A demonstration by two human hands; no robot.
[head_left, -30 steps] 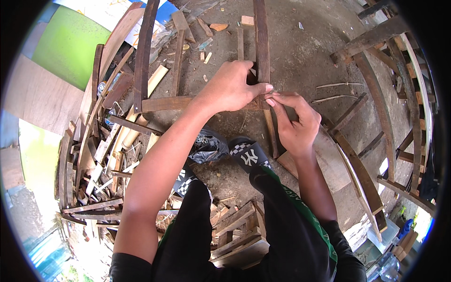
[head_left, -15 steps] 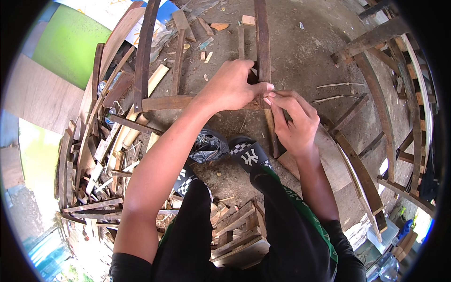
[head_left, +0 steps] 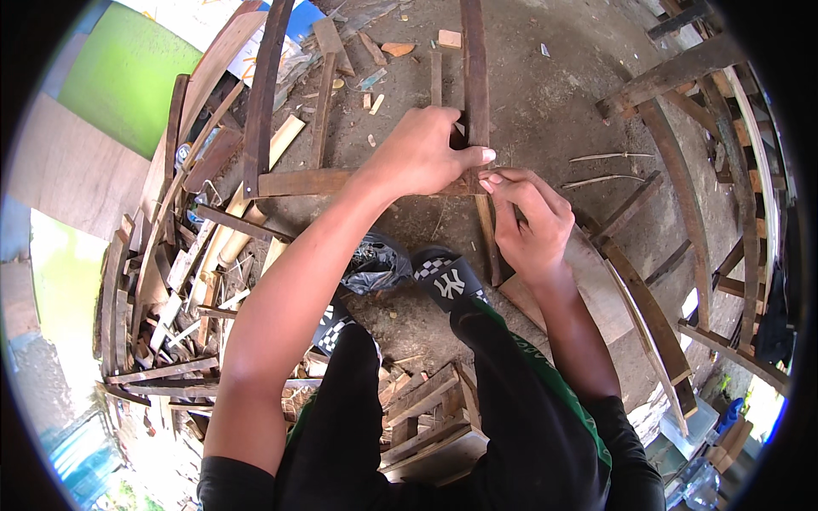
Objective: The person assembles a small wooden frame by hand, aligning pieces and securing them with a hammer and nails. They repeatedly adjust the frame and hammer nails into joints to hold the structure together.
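A dark wooden frame (head_left: 305, 183) stands before me, with two long bars joined by a crosspiece. My left hand (head_left: 426, 155) is closed around the corner where the crosspiece meets the right-hand bar (head_left: 476, 77), its thumb reaching over that bar. Just beside this joint, my right hand (head_left: 535, 217) has thumb and fingers pinched together, the tips close to the wood and just below the left thumb. Whatever sits in that pinch is too small to make out. My left hand hides part of the joint.
Wood offcuts (head_left: 200, 272) are heaped on the left. A black plastic bag (head_left: 377, 266) lies between my feet, next to a black slipper (head_left: 446, 277). More curved wooden frames (head_left: 682, 187) stand on the right. Small scraps (head_left: 399, 48) litter the concrete floor (head_left: 562, 94).
The right fingertips have dropped slightly, leaving a small gap below the left thumb. The left hand keeps its hold on the frame's corner.
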